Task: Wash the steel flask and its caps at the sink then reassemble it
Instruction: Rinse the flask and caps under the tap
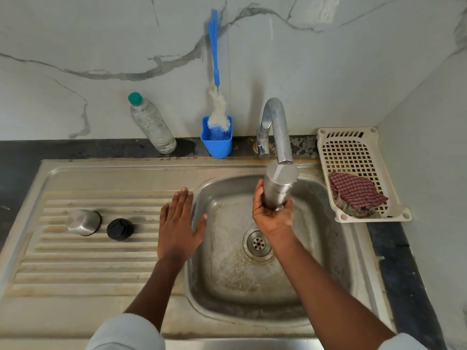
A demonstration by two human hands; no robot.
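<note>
Behind the sink (121, 178), at 11 o'clock, a water bottle (151, 125) leans on the marble wall (75, 46); at 12 a blue cup (217, 144) holds a bottle brush (216, 97). At 2 o'clock a cream basket (353, 152) holds a checked cloth (356, 193). The tap (278, 127) arches over the basin, its spout just above the flask (278, 186).

The right hand (271, 215) grips the flask around its lower end; the long axis tilts, base up toward 12 under the spout, the mouth end down in the hand.

The left hand (178, 223) lies flat, fingers straight, on the drainboard's edge, holding nothing. At 9 o'clock stand the steel cap (83, 222) and the black cap (119, 229), just beside each other.

The sink is stained steel, set in a dark counter (20, 157).
</note>
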